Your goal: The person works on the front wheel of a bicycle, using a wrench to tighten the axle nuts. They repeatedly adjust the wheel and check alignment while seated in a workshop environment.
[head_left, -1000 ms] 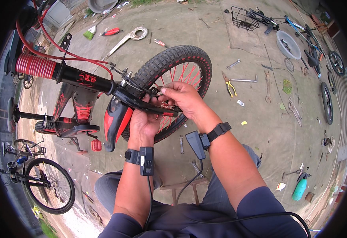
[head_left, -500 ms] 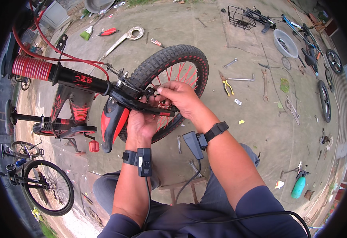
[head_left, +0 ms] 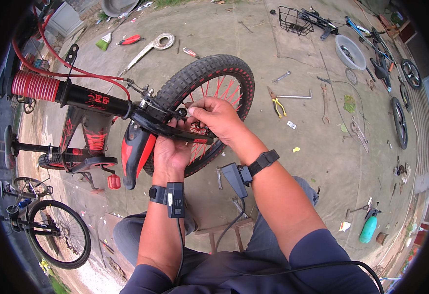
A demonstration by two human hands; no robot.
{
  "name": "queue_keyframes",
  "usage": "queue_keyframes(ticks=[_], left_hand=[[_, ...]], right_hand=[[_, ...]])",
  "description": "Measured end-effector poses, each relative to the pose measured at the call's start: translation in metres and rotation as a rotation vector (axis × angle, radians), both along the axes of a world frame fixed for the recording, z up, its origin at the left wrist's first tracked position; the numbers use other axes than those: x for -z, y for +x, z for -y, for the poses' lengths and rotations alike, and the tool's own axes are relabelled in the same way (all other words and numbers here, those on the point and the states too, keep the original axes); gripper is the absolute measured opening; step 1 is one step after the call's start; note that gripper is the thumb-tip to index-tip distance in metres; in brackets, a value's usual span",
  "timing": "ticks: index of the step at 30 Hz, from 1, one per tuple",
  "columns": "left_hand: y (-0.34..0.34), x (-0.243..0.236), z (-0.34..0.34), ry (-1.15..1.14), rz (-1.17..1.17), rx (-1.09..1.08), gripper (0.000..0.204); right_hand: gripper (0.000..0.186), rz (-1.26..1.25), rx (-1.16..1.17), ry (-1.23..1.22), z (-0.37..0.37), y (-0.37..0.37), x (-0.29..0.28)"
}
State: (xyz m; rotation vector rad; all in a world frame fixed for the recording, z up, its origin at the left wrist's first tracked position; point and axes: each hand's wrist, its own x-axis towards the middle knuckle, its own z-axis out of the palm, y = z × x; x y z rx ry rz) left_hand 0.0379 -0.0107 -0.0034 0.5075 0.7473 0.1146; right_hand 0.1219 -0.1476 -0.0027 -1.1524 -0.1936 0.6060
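In front of me a small black and red bicycle (head_left: 89, 100) is tipped over, its front wheel (head_left: 209, 68) with red spokes nearest my hands. My left hand (head_left: 172, 153) reaches palm up beneath the black fork leg (head_left: 168, 131), its fingertips behind the leg by the brake. My right hand (head_left: 214, 117) is over the fork, thumb and forefinger pinched at a small black brake part (head_left: 181, 112) by the rim. What the pinch holds is too small to make out. A red and black mudguard (head_left: 137, 152) hangs beside the left wrist.
On the concrete to the right lie yellow-handled pliers (head_left: 277, 103), an L-shaped wrench (head_left: 298, 96) and spanners (head_left: 325, 104). A teal spray bottle (head_left: 368, 229) stands lower right. Another bicycle wheel (head_left: 60, 234) is at the lower left. A grey basin (head_left: 350, 52) stands at the far right.
The view has shifted slightly, so the bicycle and the tools sit a little further left. Both hands stay at the same brake part, with the right thumb and forefinger still pinched.
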Motion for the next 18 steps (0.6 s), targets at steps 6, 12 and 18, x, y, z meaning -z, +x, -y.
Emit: queue_keyframes(ticks=[6, 12, 18], left_hand=[[-0.0012, 0.0053, -0.0021, -0.010, 0.021, 0.004, 0.007], [-0.0040, 0.0039, 0.0016, 0.025, 0.082, 0.048, 0.020], [-0.0035, 0.0016, 0.0048, 0.107, 0.119, 0.073, 0.027]], right_hand=[[0.016, -0.040, 0.006, -0.012, -0.0011, -0.0003, -0.0022], [0.017, -0.024, 0.015, -0.032, -0.0014, -0.0002, -0.0040], [0.021, -0.036, -0.032, -0.032, 0.0021, -0.0001, -0.0073]])
